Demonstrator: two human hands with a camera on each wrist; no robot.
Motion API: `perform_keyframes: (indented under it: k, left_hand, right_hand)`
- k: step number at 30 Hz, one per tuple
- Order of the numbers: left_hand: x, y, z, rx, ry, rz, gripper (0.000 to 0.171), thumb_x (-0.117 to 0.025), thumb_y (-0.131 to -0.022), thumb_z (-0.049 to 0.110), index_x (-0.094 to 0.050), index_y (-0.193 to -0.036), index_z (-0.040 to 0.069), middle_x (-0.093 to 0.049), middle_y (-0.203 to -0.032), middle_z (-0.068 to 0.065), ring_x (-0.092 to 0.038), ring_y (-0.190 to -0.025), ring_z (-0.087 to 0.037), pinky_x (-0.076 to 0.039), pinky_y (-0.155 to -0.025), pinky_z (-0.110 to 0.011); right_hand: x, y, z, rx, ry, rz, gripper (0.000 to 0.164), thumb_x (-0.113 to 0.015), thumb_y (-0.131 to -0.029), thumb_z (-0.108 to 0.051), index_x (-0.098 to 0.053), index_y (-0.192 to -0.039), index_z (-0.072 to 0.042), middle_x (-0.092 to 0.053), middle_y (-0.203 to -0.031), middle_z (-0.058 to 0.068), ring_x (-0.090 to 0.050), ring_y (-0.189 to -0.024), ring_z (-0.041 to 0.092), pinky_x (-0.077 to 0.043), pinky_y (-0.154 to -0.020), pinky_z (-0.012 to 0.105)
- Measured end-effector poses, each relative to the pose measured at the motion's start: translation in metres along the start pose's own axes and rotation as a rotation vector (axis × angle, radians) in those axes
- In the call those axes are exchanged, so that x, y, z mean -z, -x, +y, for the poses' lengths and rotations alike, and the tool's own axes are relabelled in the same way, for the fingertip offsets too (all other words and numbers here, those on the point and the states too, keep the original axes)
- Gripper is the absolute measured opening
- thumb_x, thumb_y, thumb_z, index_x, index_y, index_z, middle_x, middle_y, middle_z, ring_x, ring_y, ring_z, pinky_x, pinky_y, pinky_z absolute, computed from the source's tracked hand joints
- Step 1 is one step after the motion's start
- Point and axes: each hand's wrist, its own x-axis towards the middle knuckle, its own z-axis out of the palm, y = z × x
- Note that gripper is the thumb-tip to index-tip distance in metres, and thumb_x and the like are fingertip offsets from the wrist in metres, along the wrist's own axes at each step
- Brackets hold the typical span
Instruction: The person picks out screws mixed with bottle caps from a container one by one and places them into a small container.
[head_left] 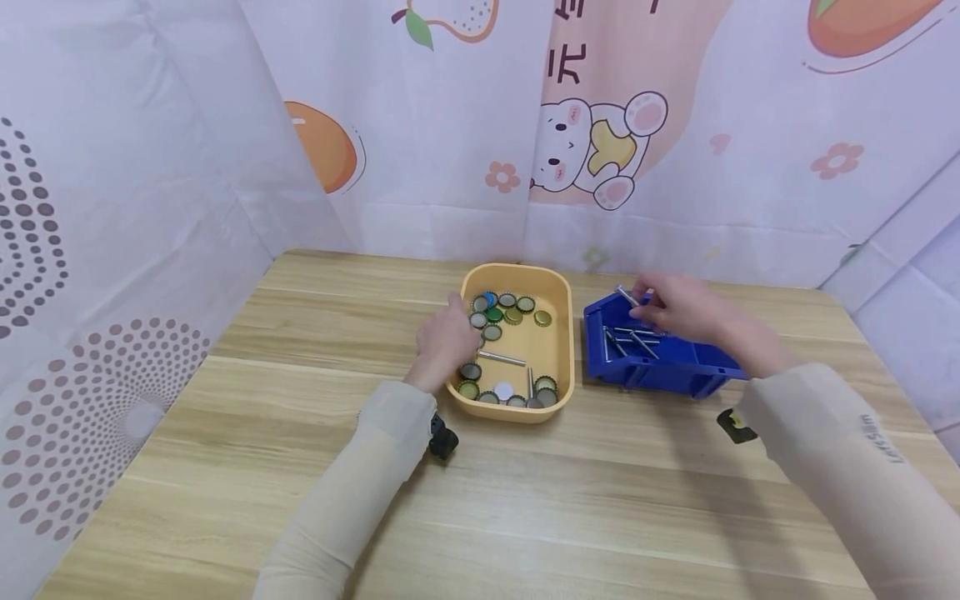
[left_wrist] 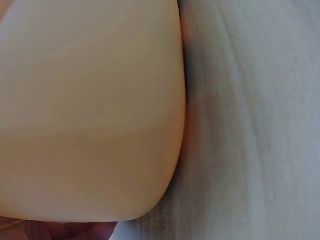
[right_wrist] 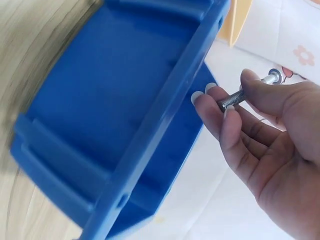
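In the head view my right hand (head_left: 678,308) is over a blue bin (head_left: 660,377) and pinches a silver bolt (head_left: 627,296). Up close in the right wrist view, thumb and fingertips hold the bolt (right_wrist: 234,101) by its threaded shank. More bolts (head_left: 642,343) lie inside the bin. My left hand (head_left: 447,337) grips the left rim of a yellow tray (head_left: 558,333). Bottle caps (head_left: 512,316) and two long metal pieces lie in this tray, one of them a silver rod (head_left: 501,358). The tray's outer wall (left_wrist: 95,110) fills much of the left wrist view, hiding most of the left fingers.
Both containers stand side by side near the back of a wooden table (head_left: 525,500), with a narrow gap between them. A printed curtain (head_left: 420,125) hangs right behind the table's rear edge.
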Motion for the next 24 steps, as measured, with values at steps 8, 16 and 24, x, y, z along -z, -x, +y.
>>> perform_keyframes:
  k: [8,16,24]
  left_hand:
    - [0.001,0.001,0.001,0.001,0.005,-0.013,0.043,-0.06,-0.09,0.019,-0.041,-0.125,0.006,-0.06,-0.077,-0.008,-0.057,-0.061,-0.023,-0.041,-0.048,-0.031]
    - [0.001,0.001,0.002,0.009,0.008,-0.013,0.042,-0.062,-0.089,0.02,-0.042,-0.124,0.007,-0.06,-0.078,-0.008,-0.058,-0.064,-0.024,-0.042,-0.05,-0.032]
    - [0.001,0.0,0.001,0.013,0.018,-0.019,0.043,-0.062,-0.089,0.02,-0.041,-0.125,0.008,-0.06,-0.08,-0.008,-0.059,-0.065,-0.024,-0.042,-0.051,-0.032]
  right_hand:
    - [0.001,0.011,0.013,-0.018,0.048,-0.036,0.013,-0.064,-0.093,-0.01,-0.058,-0.1,-0.001,-0.066,-0.071,0.006,-0.059,-0.061,0.012,-0.051,-0.063,0.033]
    - [-0.004,0.014,0.029,0.021,0.167,-0.022,0.013,-0.071,-0.086,-0.008,-0.064,-0.095,-0.002,-0.068,-0.082,0.008,-0.059,-0.069,0.016,-0.051,-0.066,0.038]
    - [-0.008,0.017,0.041,0.026,0.213,-0.041,0.009,-0.072,-0.085,-0.007,-0.066,-0.092,-0.006,-0.068,-0.086,0.007,-0.059,-0.075,0.02,-0.051,-0.071,0.044]
